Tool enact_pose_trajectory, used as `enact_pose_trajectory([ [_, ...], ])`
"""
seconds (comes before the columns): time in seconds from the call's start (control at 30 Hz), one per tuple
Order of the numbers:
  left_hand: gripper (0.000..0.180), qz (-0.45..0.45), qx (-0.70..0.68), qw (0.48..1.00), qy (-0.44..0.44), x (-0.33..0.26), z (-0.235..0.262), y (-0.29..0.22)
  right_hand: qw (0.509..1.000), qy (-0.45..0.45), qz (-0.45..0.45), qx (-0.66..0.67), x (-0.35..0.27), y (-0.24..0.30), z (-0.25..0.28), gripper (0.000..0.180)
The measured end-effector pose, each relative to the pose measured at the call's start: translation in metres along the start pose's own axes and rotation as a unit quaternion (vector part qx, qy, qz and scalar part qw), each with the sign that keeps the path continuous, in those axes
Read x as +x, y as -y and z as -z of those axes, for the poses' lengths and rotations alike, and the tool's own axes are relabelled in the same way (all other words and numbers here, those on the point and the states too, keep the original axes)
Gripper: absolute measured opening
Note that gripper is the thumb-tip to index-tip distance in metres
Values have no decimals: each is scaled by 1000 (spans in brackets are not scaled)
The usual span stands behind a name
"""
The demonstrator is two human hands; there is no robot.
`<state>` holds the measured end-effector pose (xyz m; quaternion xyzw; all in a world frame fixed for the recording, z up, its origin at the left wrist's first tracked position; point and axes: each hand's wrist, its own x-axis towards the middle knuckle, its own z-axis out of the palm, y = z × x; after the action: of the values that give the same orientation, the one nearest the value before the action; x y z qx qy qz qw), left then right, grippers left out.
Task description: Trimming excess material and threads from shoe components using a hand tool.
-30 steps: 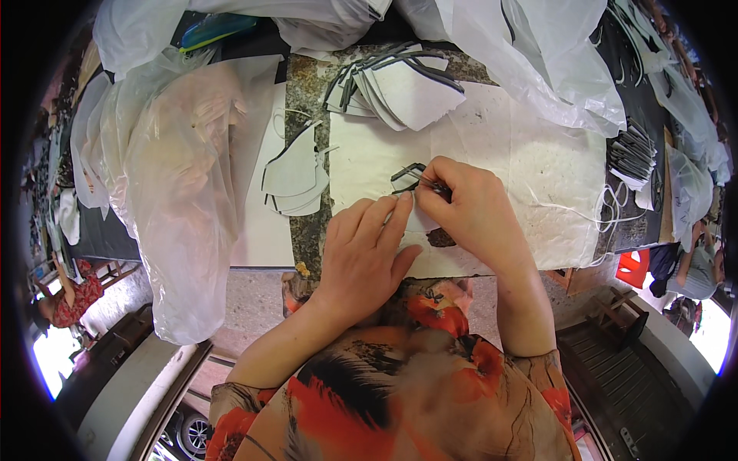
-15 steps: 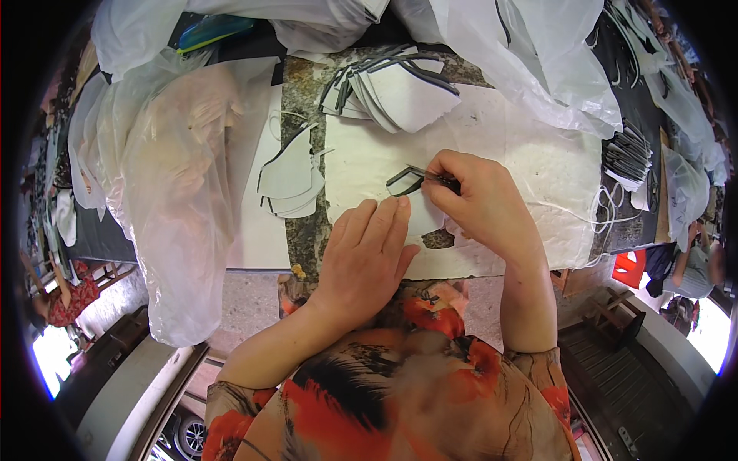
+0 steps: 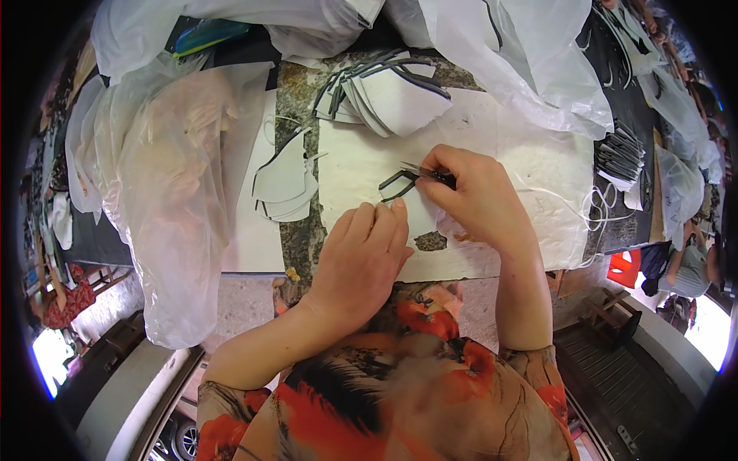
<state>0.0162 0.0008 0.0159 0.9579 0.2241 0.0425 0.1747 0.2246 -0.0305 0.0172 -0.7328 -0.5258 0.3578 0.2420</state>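
Head view. Your right hand (image 3: pixel 480 203) pinches a small pair of snips (image 3: pixel 429 173), fingers (image 3: pixel 438 161) closed round the handles; blades point toward your left, long axis roughly level across the bench (image 3: pixel 254 284), tilted slightly down to the right. The tips sit at a thin dark trim piece (image 3: pixel 396 186), a bent strip lying on the white work sheet (image 3: pixel 530 177) just ahead of your left hand (image 3: pixel 361 257). The strip's long axis runs from lower left up to the right, its open end toward the snips.

Your left hand lies flat, palm down, fingers together and extended, pressing the sheet just below the strip; it grips nothing, and whether the fingertips touch the strip is hard to tell.

Progress, as a judgement: a fanned stack of white cut pieces with dark edging (image 3: pixel 388 96) sits at the far side of the sheet, and a smaller stack of white pieces (image 3: pixel 284 184) lies left of it on the stone strip. Which stack is finished you cannot tell from here. One piece is under the blades.

Around: clear plastic bags (image 3: pixel 165 177) heaped to your left and across the top, another bundle of dark-edged pieces (image 3: pixel 619 157) well to the right.
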Motion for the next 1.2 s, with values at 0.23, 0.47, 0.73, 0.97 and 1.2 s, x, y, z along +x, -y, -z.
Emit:
enact_pose_trajectory([
  [0.23,63,1,3,1000,8,2,3,0,1000,4,9,20,5,-8,4,20],
  [0.47,66,15,-5,999,40,11,12,-3,1000,-7,0,24,6,-13,8,20],
  [0.73,69,16,-14,998,52,17,16,-4,999,-10,-22,43,8,-16,9,21],
  [0.97,72,30,-33,996,72,23,21,-6,999,-22,-27,30,7,-16,9,23],
  [1.2,72,29,-33,996,80,26,22,-6,998,-43,-9,36,9,-19,7,23],
])
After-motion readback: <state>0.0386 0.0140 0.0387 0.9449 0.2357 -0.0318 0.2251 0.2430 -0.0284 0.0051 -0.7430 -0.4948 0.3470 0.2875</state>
